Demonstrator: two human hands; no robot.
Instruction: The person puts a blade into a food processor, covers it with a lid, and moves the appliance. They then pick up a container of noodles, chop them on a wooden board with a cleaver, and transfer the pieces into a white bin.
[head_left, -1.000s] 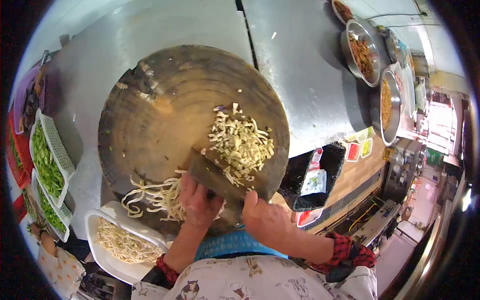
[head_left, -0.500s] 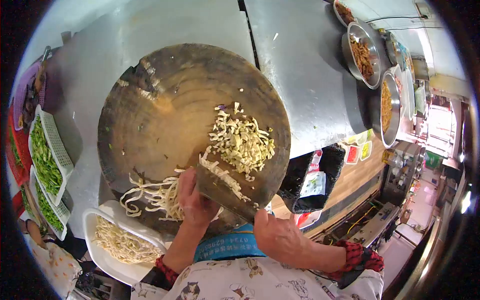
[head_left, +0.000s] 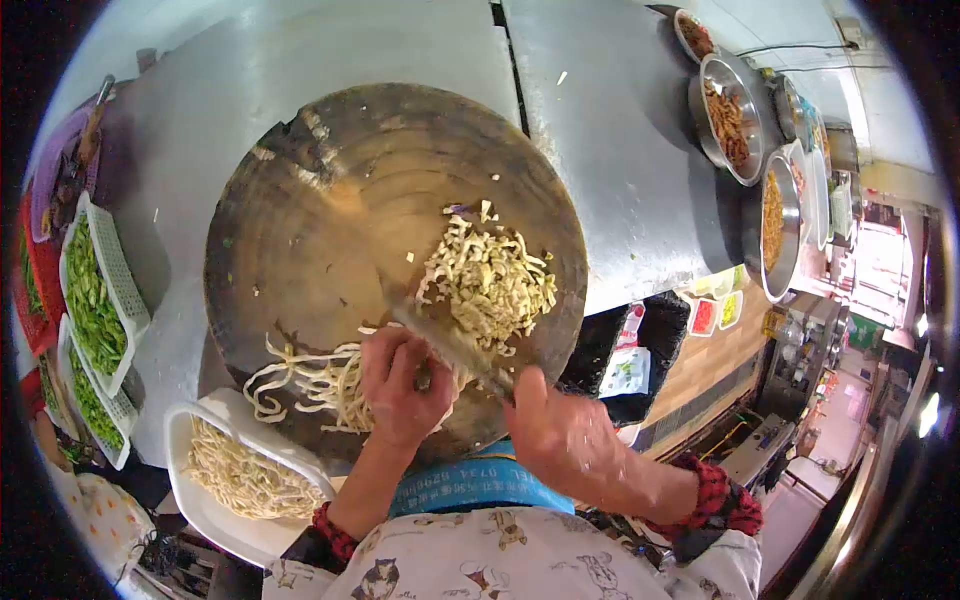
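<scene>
My right hand (head_left: 552, 430) is wrapped round the handle of a cleaver (head_left: 450, 345), whose blade slants across the round wooden chopping block (head_left: 300, 235). Curled fingers of my left hand (head_left: 405, 385) press down on a bunch of pale, noodle-like strips (head_left: 320, 385), close beside the blade. The strips' loose ends trail leftward over the block. Beyond the cleaver lies a heap of short chopped pieces (head_left: 490, 280) of the same pale colour. Blade and fingers partly hide the cut ends.
A white tub (head_left: 185, 450) of pale strips stands at the block's lower left. Baskets of green vegetables (head_left: 95, 300) line the left side. Steel bowls (head_left: 705, 120) of brown food stand at right. Below them is a black box (head_left: 590, 350) with packets.
The cleaver has shifted, its blade now slightly blurred beside the heap. The row of freshly cut pieces by the blade has joined the heap. My left fingers are more curled.
</scene>
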